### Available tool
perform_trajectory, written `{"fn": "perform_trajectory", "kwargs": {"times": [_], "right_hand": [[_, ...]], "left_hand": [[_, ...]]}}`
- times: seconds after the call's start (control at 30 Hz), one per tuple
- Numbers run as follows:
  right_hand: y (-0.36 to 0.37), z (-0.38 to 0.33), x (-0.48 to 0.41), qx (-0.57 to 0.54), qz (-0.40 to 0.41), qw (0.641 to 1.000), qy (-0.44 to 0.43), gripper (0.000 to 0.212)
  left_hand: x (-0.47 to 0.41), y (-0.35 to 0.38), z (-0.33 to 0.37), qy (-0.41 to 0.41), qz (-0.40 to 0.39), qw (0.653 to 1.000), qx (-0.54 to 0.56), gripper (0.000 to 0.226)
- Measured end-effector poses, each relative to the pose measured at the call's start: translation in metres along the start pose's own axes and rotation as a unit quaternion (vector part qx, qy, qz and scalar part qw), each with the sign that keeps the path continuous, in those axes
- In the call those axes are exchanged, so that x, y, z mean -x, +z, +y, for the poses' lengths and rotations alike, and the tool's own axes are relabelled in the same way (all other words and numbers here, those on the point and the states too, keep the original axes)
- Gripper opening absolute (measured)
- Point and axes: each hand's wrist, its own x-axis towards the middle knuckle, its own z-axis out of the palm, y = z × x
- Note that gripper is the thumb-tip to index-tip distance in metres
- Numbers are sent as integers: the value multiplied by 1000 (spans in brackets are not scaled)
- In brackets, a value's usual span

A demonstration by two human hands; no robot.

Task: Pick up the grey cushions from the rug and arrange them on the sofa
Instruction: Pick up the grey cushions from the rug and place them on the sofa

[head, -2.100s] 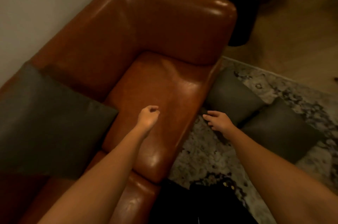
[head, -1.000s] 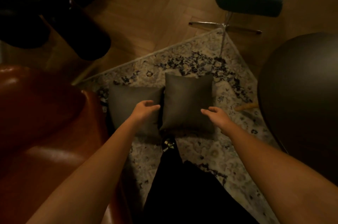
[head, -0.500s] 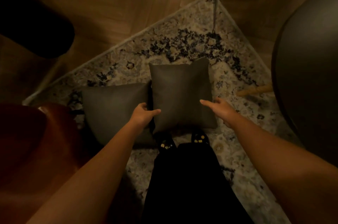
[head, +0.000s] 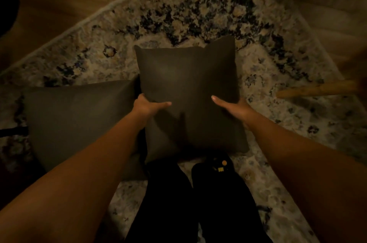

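Two grey cushions (head: 79,119) are seen on the rug (head: 198,4). The right cushion (head: 186,84) is gripped between left hand (head: 146,105) and right hand (head: 234,108), thumbs on top.

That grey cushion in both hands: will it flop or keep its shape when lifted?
Probably keeps its shape: the cushion looks plump, corners pointed. Likely light: the left hand and right hand grip just its edges. Its smooth cover might slip.
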Motion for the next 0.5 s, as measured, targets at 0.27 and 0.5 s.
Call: {"fn": "perform_trajectory", "kwargs": {"times": [0.27,0.5], "right_hand": [[-5,-6,-62,-24,4,999,25,120],[-8,-2,-74,-41,-8,999,12,107]], "left_hand": [[-99,-14,-37,-48,-7,999,-17,142],[-99,0,-37,-41,-78,995,53,135]]}}
